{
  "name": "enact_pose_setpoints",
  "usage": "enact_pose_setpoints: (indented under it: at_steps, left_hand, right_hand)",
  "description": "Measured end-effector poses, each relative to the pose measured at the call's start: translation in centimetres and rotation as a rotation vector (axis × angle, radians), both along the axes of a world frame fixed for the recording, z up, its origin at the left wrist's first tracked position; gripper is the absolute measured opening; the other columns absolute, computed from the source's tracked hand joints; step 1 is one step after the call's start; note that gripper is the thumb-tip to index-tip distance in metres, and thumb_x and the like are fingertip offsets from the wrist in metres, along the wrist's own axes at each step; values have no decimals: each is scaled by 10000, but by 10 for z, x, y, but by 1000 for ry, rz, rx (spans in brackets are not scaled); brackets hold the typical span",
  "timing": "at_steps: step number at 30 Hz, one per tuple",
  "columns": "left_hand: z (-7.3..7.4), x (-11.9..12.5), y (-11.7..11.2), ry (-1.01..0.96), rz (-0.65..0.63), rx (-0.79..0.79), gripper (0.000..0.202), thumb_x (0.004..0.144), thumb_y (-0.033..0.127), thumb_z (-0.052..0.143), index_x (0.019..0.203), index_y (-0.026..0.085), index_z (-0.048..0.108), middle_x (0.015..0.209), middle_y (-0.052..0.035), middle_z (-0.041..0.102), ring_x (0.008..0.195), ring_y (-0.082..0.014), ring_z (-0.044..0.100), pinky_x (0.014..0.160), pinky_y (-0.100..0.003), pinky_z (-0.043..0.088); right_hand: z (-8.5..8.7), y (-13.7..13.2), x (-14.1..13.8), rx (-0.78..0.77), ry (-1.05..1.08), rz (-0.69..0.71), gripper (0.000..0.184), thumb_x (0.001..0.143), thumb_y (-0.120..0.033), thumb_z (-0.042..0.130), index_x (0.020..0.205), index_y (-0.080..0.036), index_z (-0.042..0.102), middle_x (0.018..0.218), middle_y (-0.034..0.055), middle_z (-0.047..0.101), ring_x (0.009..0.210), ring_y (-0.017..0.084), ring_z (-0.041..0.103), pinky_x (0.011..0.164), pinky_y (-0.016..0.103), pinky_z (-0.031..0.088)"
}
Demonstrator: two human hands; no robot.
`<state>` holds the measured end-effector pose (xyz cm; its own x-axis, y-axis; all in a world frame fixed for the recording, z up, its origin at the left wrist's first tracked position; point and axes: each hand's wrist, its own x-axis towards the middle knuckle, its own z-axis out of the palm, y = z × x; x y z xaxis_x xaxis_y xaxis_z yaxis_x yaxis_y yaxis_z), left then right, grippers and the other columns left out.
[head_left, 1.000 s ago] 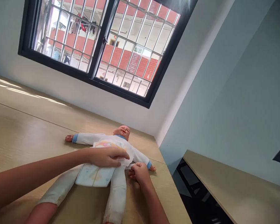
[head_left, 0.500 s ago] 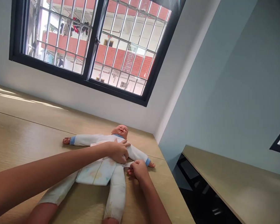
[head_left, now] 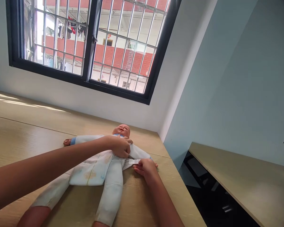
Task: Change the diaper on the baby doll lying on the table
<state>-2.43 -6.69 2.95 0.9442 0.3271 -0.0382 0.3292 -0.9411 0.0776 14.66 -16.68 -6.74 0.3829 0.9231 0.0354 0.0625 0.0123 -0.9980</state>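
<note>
A baby doll lies on its back on a light wood table, wearing a white sleepsuit with blue cuffs. A white disposable diaper with a faint coloured print wraps its middle. My left hand is curled over the diaper's upper edge at the doll's belly, and the fingers hide part of the chest. My right hand pinches the diaper's white side tab near the doll's hip.
A barred black-framed window fills the wall above the table. The table ends at a wall corner on the right. A second wood table stands beyond a dark gap holding a black chair-like shape.
My left hand has slid up onto the diaper's top edge at the belly. My right hand has pulled the side tab further across. The view has tilted slightly.
</note>
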Motion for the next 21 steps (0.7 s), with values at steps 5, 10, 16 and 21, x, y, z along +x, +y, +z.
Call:
enact_pose_setpoints:
  at_steps: [5, 10, 16, 21]
  left_hand:
    - [-4, -9, 5, -22, -11, -63, 193, 804, 285, 591, 849, 276, 779, 1464, -70, 468, 1330, -340, 388, 1064, -521, 337]
    - [-24, -18, 1, -82, 18, -71, 219, 806, 490, 665, 910, 324, 764, 1502, -45, 399, 1398, -374, 288, 1104, -597, 247]
    - [-38, -12, -3, -106, 55, 47, 396, 716, 501, 740, 1055, 299, 699, 1438, -95, 449, 1347, -373, 341, 1060, -645, 283]
    - [-46, -8, 0, -190, 80, 26, 646, 620, 359, 783, 1222, 248, 577, 1307, -107, 558, 1270, -345, 440, 1031, -565, 377]
  right_hand:
    - [18, -11, 2, -60, 287, -50, 86, 640, -114, 557, 612, -181, 511, 634, 54, 621, 647, 160, 684, 701, 284, 621]
    - [23, -15, -5, -17, 347, -20, 103, 634, -149, 618, 608, -182, 524, 605, 44, 611, 625, 170, 653, 647, 295, 600]
    - [23, -8, -28, 123, 304, 85, 173, 596, -276, 717, 593, -166, 584, 633, 24, 615, 641, 139, 577, 593, 246, 490]
    - [12, 12, -58, 193, 224, 110, 262, 566, -345, 770, 557, -156, 589, 540, -24, 552, 540, 91, 445, 530, 229, 361]
